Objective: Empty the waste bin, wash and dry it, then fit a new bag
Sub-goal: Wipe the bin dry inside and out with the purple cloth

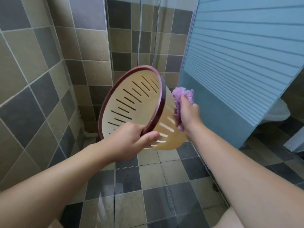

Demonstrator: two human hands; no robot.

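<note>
Head view is showing the bin (pixel 131 102) being held in the air over the tiled floor (pixel 164 186), tipped on its side with its mouth facing left. Left hand (pixel 131 142) is gripping the dark red rim (pixel 158 116), thumb outside. Right hand (pixel 189 116) is clutching a purple cloth (pixel 178 97), pressing it against the bin's outer wall.

You get soft, even daylight here, with no hard shadows. The wet floor (pixel 148 203) throws pale glare low in the middle. Your wide lens bends the tile lines and the blue door (pixel 238 55) towards the edges. The picture is a little soft throughout, and both forearms blur at the bottom corners.
</note>
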